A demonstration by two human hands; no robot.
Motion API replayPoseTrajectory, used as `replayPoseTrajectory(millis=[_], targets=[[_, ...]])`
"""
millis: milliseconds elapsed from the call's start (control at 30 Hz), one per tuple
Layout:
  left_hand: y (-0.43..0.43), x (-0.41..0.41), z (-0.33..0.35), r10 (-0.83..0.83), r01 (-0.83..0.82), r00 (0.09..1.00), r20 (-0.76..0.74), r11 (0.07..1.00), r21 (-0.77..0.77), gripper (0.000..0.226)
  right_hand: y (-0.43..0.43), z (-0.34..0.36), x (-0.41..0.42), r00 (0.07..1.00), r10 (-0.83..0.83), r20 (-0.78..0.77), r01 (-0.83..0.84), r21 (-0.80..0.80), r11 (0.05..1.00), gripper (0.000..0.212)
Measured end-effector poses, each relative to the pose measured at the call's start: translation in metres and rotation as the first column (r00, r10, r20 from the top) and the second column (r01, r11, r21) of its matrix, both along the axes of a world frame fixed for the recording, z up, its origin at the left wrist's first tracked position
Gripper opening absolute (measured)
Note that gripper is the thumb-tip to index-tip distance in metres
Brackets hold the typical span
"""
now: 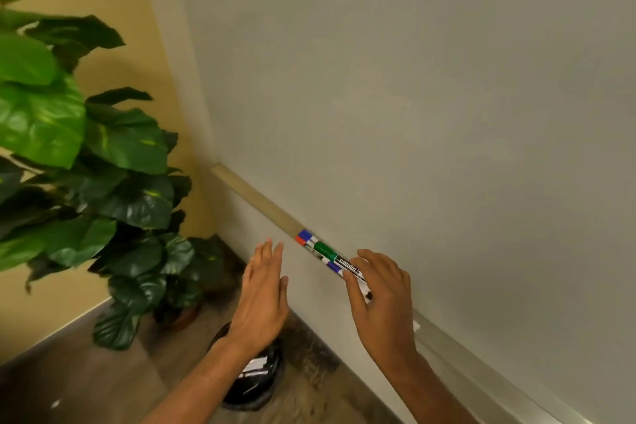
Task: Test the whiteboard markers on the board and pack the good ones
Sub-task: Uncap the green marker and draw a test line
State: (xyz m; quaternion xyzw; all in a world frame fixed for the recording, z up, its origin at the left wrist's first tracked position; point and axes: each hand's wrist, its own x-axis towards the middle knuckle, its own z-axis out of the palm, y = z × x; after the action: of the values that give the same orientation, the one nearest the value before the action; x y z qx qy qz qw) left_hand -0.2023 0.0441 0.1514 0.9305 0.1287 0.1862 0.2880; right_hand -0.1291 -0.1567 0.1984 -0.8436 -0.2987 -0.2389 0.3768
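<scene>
Several whiteboard markers (325, 251) with blue, red and green caps lie bunched on the tray ledge (261, 201) under the whiteboard (430, 96). My right hand (382, 293) reaches over their right end, fingers curled around the markers with the thumb below them. My left hand (263, 289) hovers flat with straight fingers just left of the ledge, holding nothing and apart from the markers.
A large leafy potted plant (86, 165) fills the left side by the yellow wall. A black bin lined with a plastic bag (254, 382) stands on the floor under my left forearm. The board's lower frame (481, 354) runs down to the right.
</scene>
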Motion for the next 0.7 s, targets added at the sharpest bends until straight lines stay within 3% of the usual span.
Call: replayPoseTrajectory(millis=[267,700], targets=[[0.064,-0.063,-0.081,0.181,-0.137,0.953,-0.244,0.973,0.187,0.073,0.063,-0.084,-0.020,0.984,0.112,-0.140,-0.132,-0.138,0.982,0.021],[0.117,-0.103,-0.139,0.218,-0.181,0.905,-0.364,0.974,0.132,0.065,0.147,-0.174,-0.030,0.947,0.193,-0.258,-0.271,-0.313,0.910,0.030]])
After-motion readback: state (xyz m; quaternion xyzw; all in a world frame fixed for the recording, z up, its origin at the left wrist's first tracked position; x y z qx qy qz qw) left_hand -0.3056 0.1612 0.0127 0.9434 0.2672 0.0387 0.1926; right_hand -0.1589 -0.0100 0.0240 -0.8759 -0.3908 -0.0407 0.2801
